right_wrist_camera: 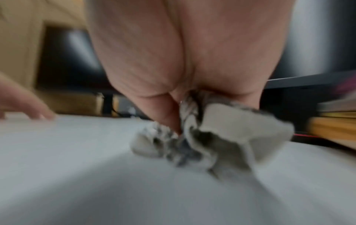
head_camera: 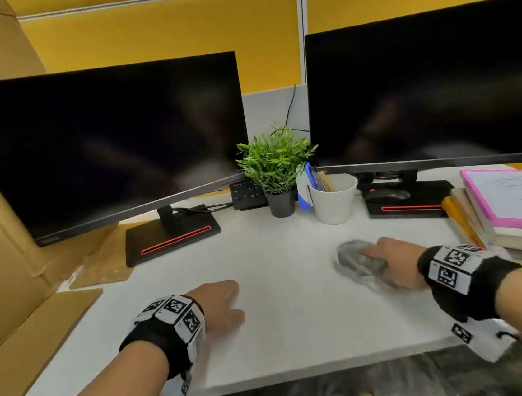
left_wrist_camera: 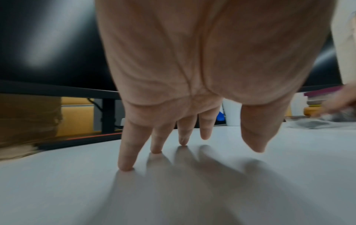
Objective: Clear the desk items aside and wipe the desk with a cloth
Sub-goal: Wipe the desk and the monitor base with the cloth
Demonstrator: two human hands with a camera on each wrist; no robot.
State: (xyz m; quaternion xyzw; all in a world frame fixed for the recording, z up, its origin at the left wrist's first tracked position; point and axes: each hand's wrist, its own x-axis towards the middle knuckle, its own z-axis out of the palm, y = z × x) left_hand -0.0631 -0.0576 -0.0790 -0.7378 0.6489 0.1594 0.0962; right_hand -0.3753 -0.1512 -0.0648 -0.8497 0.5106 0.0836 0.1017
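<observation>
**Crumpled grey cloth on the white desk**

The right hand (head_camera: 390, 262) grips a bunched, mottled grey-and-white cloth (head_camera: 359, 260) against the desk (head_camera: 280, 293), near the stacked books (head_camera: 516, 221). The left hand (head_camera: 221, 303) rests with fingers (left_wrist_camera: 128, 152) spread straight, tips touching the desk.

The desk (head_camera: 280, 293) was seen to be white, the cloth (head_camera: 361, 259) mottled grey and white. The monitors (head_camera: 100, 144) were black with red-lined bases, the plant (head_camera: 273, 160) green, the cup (head_camera: 335, 204) white, and the top book (head_camera: 520, 197) pink-edged.
</observation>
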